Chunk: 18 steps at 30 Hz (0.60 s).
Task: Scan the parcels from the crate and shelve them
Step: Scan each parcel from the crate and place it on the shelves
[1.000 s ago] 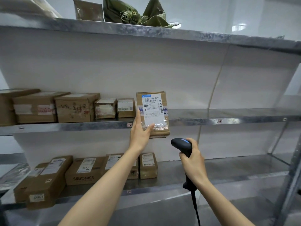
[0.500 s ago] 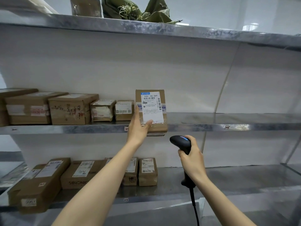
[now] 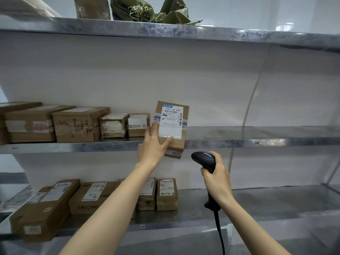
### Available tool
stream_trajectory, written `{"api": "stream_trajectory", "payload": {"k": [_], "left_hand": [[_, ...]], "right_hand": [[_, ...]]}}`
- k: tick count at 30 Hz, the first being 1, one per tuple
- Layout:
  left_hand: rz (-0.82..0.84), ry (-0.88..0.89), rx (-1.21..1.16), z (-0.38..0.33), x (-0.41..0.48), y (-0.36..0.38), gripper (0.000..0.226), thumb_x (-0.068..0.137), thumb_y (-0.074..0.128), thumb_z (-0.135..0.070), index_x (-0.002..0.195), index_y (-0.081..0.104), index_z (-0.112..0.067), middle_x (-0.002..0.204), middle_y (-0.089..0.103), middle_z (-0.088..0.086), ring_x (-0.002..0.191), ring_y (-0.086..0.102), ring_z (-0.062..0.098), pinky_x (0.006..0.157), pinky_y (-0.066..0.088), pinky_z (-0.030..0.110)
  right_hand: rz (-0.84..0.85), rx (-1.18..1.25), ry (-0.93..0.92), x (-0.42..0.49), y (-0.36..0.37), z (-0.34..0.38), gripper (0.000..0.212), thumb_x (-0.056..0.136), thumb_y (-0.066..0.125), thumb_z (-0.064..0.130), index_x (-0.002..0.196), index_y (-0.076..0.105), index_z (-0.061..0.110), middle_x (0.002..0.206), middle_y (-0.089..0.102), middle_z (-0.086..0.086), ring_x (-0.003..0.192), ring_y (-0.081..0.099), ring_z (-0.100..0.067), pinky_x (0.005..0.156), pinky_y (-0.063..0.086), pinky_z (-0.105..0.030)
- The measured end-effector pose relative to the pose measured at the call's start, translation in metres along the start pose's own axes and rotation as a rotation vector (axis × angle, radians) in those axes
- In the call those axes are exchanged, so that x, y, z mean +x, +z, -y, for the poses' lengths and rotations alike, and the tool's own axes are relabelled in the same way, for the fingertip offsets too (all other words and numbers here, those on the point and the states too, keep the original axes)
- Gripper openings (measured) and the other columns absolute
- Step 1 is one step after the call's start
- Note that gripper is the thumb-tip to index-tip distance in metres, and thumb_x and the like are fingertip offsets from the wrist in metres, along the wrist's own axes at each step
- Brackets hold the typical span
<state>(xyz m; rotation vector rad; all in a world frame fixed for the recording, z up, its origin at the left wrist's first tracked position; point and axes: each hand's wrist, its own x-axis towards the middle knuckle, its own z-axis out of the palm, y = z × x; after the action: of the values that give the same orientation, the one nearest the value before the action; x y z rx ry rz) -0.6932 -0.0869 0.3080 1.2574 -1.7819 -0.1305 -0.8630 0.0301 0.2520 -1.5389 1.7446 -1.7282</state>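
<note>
The parcel (image 3: 172, 124) is at frame centre, upright, with its long axis vertical and its label facing the camera. Its lower end hangs below the middle shelf (image 3: 239, 143) lip. The left hand (image 3: 153, 150) grasps its lower left corner. The right hand (image 3: 219, 179), lower right, grips the scanner (image 3: 203, 160).

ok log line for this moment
step: shelving | left hand: holds labelled parcel at middle shelf edge | right hand: grips scanner
</note>
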Motion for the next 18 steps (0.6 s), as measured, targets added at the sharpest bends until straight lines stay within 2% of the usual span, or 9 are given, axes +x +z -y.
{"api": "stream_trajectory", "payload": {"k": [4, 8, 14, 16, 18], "left_hand": [[0.171, -0.038, 0.121, 0.003, 0.006, -0.007, 0.101, 0.075, 0.052, -0.076, 0.149, -0.005, -0.037, 0.161, 0.002, 0.008, 0.140, 0.029, 0.036, 0.102, 0.036, 0.058], [0.252, -0.044, 0.128, 0.003, 0.015, -0.014, 0.108, 0.071, 0.055, -0.078, 0.148, -0.007, -0.037, 0.161, 0.000, 0.007, 0.141, 0.027, 0.035, 0.105, 0.032, 0.057], [0.150, -0.033, 0.195, -0.006, 0.018, -0.010, 0.106, 0.069, 0.041, -0.086, 0.151, 0.000, -0.032, 0.161, -0.004, 0.005, 0.140, 0.029, 0.035, 0.098, 0.040, 0.055], [0.087, -0.038, 0.217, -0.009, 0.019, -0.005, 0.111, 0.065, 0.032, -0.088, 0.152, 0.000, -0.027, 0.161, -0.007, 0.004, 0.143, 0.018, 0.034, 0.103, 0.035, 0.056], [0.019, -0.021, 0.260, -0.010, 0.023, 0.000, 0.111, 0.065, 0.025, -0.088, 0.153, -0.003, -0.025, 0.160, -0.011, 0.005, 0.146, 0.004, 0.034, 0.111, 0.021, 0.056]], "right_hand": [[0.002, 0.004, -0.011, 0.002, 0.002, 0.002, 0.048, 0.088, 0.055, 0.003, 0.122, 0.043, 0.035, 0.093, 0.057, 0.009, 0.067, 0.058, -0.009, 0.049, 0.041, -0.010], [-0.002, 0.004, -0.026, 0.003, 0.006, 0.003, 0.049, 0.087, 0.055, 0.002, 0.120, 0.044, 0.036, 0.089, 0.056, 0.015, 0.062, 0.057, -0.007, 0.048, 0.041, -0.009], [0.011, 0.010, -0.029, 0.008, 0.009, 0.001, 0.049, 0.087, 0.055, 0.002, 0.116, 0.042, 0.041, 0.086, 0.058, 0.013, 0.059, 0.057, -0.001, 0.045, 0.041, -0.011], [0.017, 0.010, -0.026, 0.011, 0.009, -0.001, 0.050, 0.087, 0.055, 0.003, 0.115, 0.041, 0.042, 0.086, 0.058, 0.012, 0.058, 0.057, -0.001, 0.045, 0.042, -0.012], [0.021, 0.009, -0.021, 0.014, 0.009, -0.003, 0.050, 0.088, 0.055, 0.004, 0.114, 0.041, 0.044, 0.086, 0.059, 0.011, 0.056, 0.057, -0.002, 0.045, 0.042, -0.013]]}}
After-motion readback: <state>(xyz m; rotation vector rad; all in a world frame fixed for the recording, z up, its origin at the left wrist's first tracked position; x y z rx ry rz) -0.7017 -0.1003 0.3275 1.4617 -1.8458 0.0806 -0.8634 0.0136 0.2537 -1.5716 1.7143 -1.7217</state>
